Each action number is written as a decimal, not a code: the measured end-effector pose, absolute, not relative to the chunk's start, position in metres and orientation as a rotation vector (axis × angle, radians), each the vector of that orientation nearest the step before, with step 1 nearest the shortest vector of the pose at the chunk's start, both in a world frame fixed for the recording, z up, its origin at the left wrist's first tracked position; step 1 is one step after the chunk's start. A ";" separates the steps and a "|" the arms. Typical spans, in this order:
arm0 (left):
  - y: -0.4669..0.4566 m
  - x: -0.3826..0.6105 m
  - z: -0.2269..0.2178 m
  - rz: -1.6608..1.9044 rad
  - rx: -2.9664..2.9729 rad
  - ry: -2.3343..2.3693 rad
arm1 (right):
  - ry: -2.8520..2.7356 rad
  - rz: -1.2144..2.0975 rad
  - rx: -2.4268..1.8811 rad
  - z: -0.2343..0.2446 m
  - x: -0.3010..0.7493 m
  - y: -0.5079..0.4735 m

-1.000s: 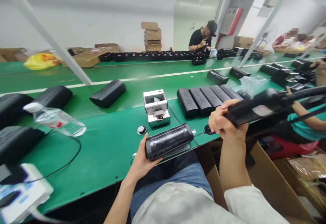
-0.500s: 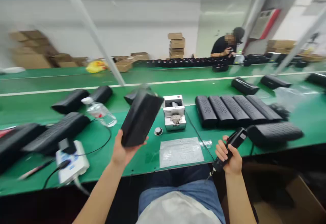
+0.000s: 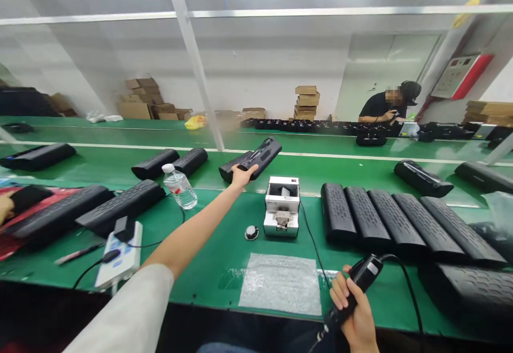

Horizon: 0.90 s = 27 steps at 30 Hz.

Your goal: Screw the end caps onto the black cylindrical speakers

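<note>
My left hand (image 3: 241, 175) reaches out over the bench, closed on the near end of a long black plastic casing (image 3: 265, 155). That casing is tilted, its recessed side facing up, and it overlaps a second black casing (image 3: 229, 168) behind it; whether they touch I cannot tell. Low on the right, my right hand (image 3: 356, 313) wraps around a black electric screwdriver (image 3: 364, 277) with a cord. Its bit points down and to the left, past the bench's front edge. A white screw feeder (image 3: 281, 208) stands between my hands, with a small round dish (image 3: 251, 232) beside it.
Casings with slotted tops (image 3: 387, 222) stand in a row at right. A plastic sheet (image 3: 282, 283) lies in front. On the left are a water bottle (image 3: 180, 188), a power strip (image 3: 120, 254) and another person's hand (image 3: 5, 207). A co-worker (image 3: 387, 108) bends over the far bench.
My left hand has carried the casing forward, away from me, and its recessed side now shows. The view has tilted up. My right hand still grips the screwdriver.
</note>
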<state>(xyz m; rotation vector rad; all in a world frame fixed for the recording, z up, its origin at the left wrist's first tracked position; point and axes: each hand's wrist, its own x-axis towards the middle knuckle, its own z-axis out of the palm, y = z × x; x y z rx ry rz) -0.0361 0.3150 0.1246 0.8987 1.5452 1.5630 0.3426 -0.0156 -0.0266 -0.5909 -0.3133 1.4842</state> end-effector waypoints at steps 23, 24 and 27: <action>0.356 -0.096 0.160 1.275 1.422 2.037 | -0.350 1.642 -0.617 -0.032 0.367 -0.014; 0.349 -0.107 0.168 1.269 1.388 2.032 | -0.349 1.631 -0.604 -0.029 0.364 -0.013; 0.334 -0.111 0.185 1.267 1.370 1.926 | -0.338 1.589 -0.559 -0.023 0.355 -0.011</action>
